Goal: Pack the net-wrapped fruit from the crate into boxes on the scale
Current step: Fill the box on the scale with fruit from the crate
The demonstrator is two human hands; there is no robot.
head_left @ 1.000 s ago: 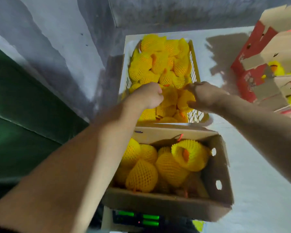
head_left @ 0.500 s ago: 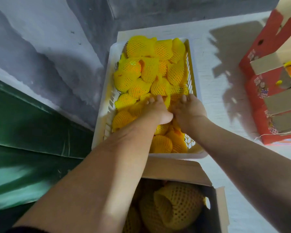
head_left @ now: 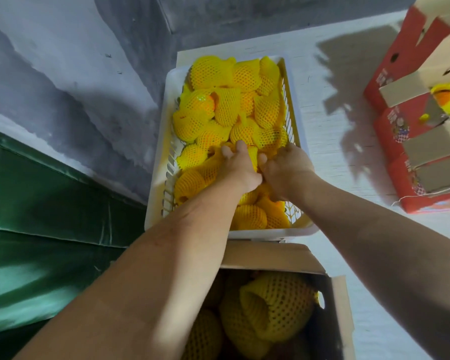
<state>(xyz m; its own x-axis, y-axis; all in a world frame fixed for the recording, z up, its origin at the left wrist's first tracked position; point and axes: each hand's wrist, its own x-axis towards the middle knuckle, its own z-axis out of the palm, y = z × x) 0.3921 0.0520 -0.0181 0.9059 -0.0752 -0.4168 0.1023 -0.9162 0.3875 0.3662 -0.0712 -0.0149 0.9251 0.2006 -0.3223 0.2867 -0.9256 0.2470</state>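
Note:
A white plastic crate (head_left: 158, 162) holds several fruits in yellow foam nets (head_left: 218, 105). Both my hands are down in its near half, side by side and touching. My left hand (head_left: 240, 168) curls its fingers over a net-wrapped fruit in the pile. My right hand (head_left: 287, 170) digs its curled fingers round another fruit next to it; its fingertips are hidden. Just in front of the crate stands an open cardboard box (head_left: 270, 255) with several netted fruits (head_left: 276, 305) inside. The scale is out of view.
A red and brown carton (head_left: 411, 131) with open flaps lies at the right on the white table (head_left: 335, 178), a netted fruit showing inside. A grey wall and a green sheet (head_left: 50, 216) border the crate on the left.
The view has shifted up toward the crate, so the box and scale slid to the bottom edge. Both hands have moved together and deeper into the pile in the crate's near half.

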